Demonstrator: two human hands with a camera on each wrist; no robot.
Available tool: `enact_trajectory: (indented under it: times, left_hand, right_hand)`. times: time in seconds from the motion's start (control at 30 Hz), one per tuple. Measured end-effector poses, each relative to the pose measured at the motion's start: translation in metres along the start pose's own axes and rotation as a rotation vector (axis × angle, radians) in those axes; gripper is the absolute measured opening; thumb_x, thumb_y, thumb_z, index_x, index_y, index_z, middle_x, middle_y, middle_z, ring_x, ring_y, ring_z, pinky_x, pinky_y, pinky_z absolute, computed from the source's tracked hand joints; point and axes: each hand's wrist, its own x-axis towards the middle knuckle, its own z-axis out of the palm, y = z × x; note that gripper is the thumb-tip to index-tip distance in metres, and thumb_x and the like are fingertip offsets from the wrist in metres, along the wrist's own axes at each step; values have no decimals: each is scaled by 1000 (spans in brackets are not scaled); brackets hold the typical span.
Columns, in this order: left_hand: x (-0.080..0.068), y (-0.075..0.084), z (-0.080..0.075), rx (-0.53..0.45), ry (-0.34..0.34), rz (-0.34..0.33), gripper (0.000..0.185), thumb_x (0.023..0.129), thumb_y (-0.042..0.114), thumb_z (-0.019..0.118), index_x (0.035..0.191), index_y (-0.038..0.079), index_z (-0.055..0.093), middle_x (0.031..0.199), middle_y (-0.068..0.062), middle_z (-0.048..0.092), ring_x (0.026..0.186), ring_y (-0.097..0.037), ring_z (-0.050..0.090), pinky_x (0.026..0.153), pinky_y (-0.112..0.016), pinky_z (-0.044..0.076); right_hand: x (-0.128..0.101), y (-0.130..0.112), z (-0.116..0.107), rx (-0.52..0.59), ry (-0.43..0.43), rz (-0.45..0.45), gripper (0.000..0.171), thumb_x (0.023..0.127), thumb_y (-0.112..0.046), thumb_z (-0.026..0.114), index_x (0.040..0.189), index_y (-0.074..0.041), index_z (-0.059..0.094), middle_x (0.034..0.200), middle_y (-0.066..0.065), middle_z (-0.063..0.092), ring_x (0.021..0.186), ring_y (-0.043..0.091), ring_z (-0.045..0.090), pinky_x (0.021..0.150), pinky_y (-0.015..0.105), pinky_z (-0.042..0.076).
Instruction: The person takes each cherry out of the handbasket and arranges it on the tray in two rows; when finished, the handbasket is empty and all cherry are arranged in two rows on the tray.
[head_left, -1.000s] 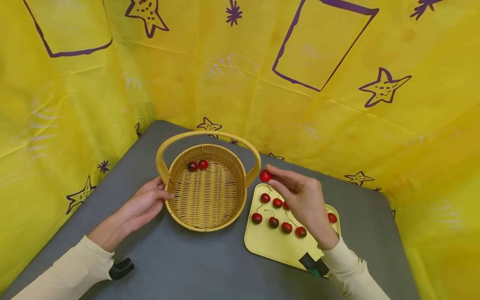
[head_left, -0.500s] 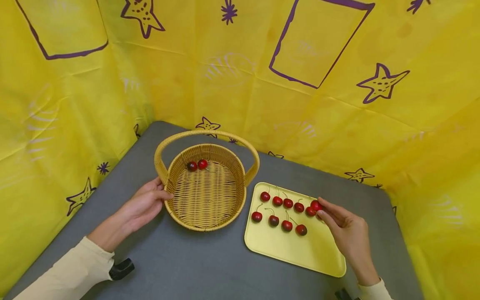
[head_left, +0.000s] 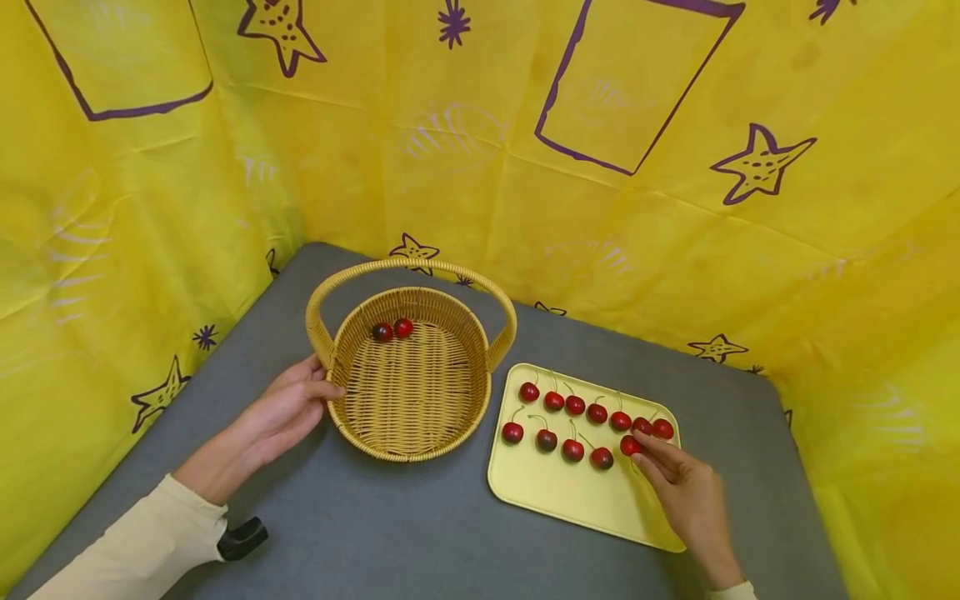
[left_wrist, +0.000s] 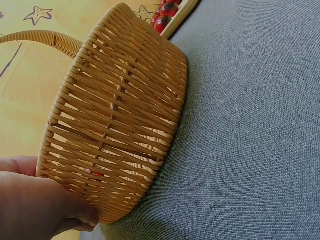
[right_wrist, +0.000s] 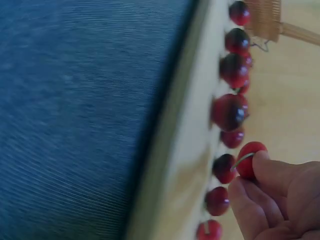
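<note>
A round wicker basket point(head_left: 408, 400) with a tall arched handle stands left of centre, two dark red cherries point(head_left: 393, 329) lying inside at its back wall. My left hand point(head_left: 288, 408) grips the basket's left rim; the left wrist view shows the woven side point(left_wrist: 115, 110) with fingers at its edge. Over the yellow tray point(head_left: 570, 496), my right hand point(head_left: 686, 492) pinches a red cherry point(head_left: 631, 446) between thumb and fingertips. In the right wrist view this cherry point(right_wrist: 250, 157) shows a pale stem. Two rows of stemmed cherries point(head_left: 574, 406) lie on the tray around it.
A grey cloth-covered table point(head_left: 420, 533) carries the basket and the tray side by side. Yellow fabric walls point(head_left: 480, 167) with purple drawings rise behind and at both sides. A black strap piece point(head_left: 242, 539) sits by the left sleeve.
My right hand, holding a cherry, has moved from near the basket's right side to the tray's right part, then lower toward the front row. The left hand stays at the basket rim.
</note>
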Motion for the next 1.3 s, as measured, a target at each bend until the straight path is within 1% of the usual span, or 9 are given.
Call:
enact_trajectory:
  times: [0.13,0.37,0.57,0.67,0.8,0.97,1.07,1.2,1.3]
  left_hand:
    - [0,0,0,-6,1,3,91,96,-18,39,165,1,-18,175,-21,-9,161,-31,-6,130,-46,-1]
    - [0,0,0,-3,7,-3,91,96,-19,39,166,2,-16,176,-19,-8,161,-30,-5,130,-46,-1]
    - [-1,1,0,-7,8,-5,91,97,-18,40,166,3,-16,176,-19,-8,161,-29,-5,130,-46,0]
    - [-1,1,0,-13,8,-9,92,97,-18,40,166,3,-17,176,-18,-8,161,-29,-5,130,-46,0]
    - [-1,1,0,-19,8,-13,92,97,-18,40,166,3,-17,176,-18,-9,161,-28,-5,130,-46,-1]
    - [-1,2,2,-19,3,-17,92,97,-18,39,166,3,-18,176,-18,-9,161,-29,-6,130,-46,-1]
    - [-1,1,2,-20,-2,-19,92,97,-18,39,165,3,-18,176,-19,-10,161,-29,-6,130,-46,-1]
    - [-1,1,1,-16,-4,-18,91,97,-18,39,165,3,-18,175,-20,-10,161,-31,-6,130,-46,-1]
    - [-1,1,0,-14,-4,-15,91,97,-18,39,165,2,-19,175,-21,-10,161,-32,-5,130,-46,0]
  right_hand:
    - [0,8,6,2,-8,-25,33,94,-9,80,126,-8,78,119,11,77,96,-10,68,74,8,55]
    - [2,9,10,24,-19,-4,32,93,-8,80,126,-6,78,120,13,77,99,7,74,75,8,55]
    - [2,11,11,53,-23,-14,32,93,-6,80,125,-4,78,121,14,77,101,11,74,77,10,56]
    - [1,11,12,32,-31,-14,32,93,-6,80,125,-5,78,121,14,76,102,14,74,77,10,56]
    - [0,11,13,13,-31,-18,32,93,-6,80,125,-5,78,119,14,77,103,25,75,77,8,54]
    - [-1,8,8,0,-4,-26,33,93,-6,80,126,-3,77,121,15,76,105,33,75,76,6,53]
    - [2,1,1,-42,21,-45,35,93,-6,81,127,-4,77,122,12,77,104,25,75,75,5,52]
    - [11,-21,-9,-61,44,-116,36,93,-9,81,129,-8,77,122,6,77,103,-2,71,77,6,53]
    - [20,-48,-10,36,27,-184,37,94,-8,79,131,-11,76,125,4,77,103,-10,68,81,10,55]
